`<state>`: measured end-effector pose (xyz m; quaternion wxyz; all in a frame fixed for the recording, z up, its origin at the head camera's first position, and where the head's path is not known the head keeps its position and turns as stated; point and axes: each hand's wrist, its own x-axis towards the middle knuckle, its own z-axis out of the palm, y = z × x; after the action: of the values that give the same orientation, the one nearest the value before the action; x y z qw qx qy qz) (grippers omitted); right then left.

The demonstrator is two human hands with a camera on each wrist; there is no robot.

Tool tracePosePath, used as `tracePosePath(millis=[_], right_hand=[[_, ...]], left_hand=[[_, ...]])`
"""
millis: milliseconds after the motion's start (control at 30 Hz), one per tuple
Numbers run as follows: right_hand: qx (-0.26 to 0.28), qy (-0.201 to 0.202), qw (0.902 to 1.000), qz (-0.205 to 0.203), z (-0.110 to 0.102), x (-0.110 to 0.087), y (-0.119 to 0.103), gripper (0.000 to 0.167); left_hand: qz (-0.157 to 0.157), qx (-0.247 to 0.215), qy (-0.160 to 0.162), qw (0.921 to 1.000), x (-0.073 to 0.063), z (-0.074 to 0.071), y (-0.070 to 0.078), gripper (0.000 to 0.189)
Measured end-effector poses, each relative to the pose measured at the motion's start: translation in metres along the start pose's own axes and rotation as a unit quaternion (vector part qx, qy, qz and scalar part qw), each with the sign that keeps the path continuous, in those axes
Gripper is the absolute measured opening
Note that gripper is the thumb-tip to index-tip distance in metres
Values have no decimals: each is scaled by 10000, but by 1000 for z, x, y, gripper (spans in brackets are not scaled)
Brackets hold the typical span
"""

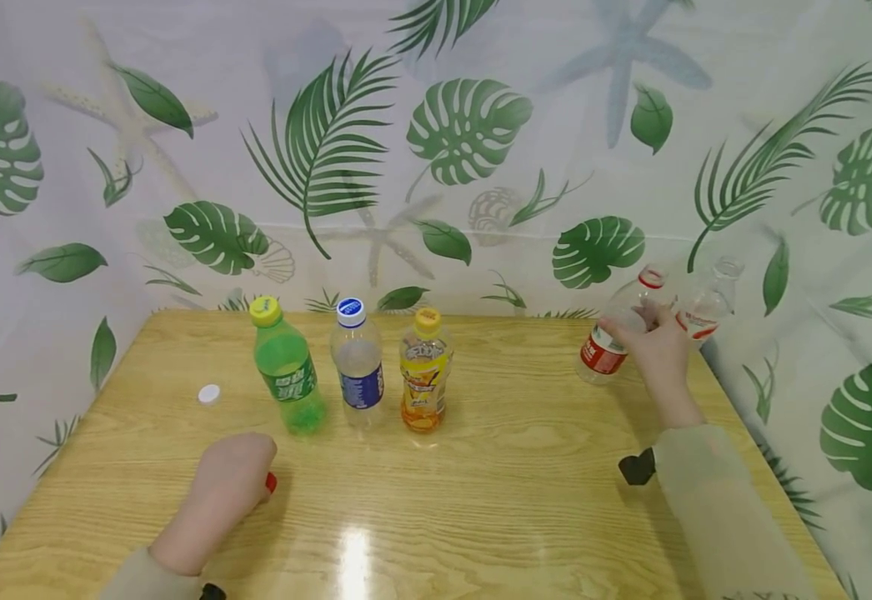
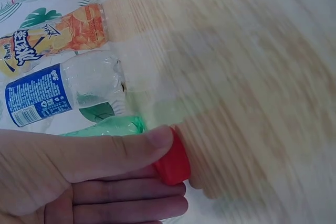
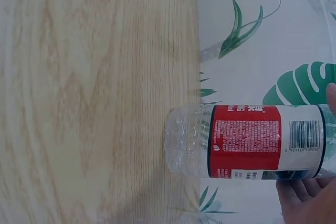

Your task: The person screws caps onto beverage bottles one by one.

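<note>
In the head view my left hand (image 1: 232,477) is over the front left of the table. It pinches a red bottle cap (image 2: 175,162) between thumb and fingers, seen closely in the left wrist view. At the back right my right hand (image 1: 655,348) grips a clear plastic bottle (image 1: 603,352) with a red and white label. This bottle has no cap on its mouth and leans slightly right in the head view. A second clear, uncapped bottle (image 1: 709,302) stands just right of the hand, partly hidden by it.
Left of centre stand a green soda bottle (image 1: 291,377) with a yellow cap, a clear blue-labelled bottle (image 1: 361,379) and an orange-labelled tea bottle (image 1: 424,375). A loose white cap (image 1: 208,394) lies farther left on the wooden table (image 1: 496,500). Leaf-patterned cloth (image 1: 473,275) hangs behind.
</note>
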<state>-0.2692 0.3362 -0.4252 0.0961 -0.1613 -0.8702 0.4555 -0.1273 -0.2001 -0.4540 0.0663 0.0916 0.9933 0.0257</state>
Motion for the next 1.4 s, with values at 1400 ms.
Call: tracePosePath(millis=[1400], right_hand=[[-406, 198, 9958, -800, -11, -18, -37, 82]], left_hand=[[42, 156, -53, 9999, 4, -1, 7, 40]])
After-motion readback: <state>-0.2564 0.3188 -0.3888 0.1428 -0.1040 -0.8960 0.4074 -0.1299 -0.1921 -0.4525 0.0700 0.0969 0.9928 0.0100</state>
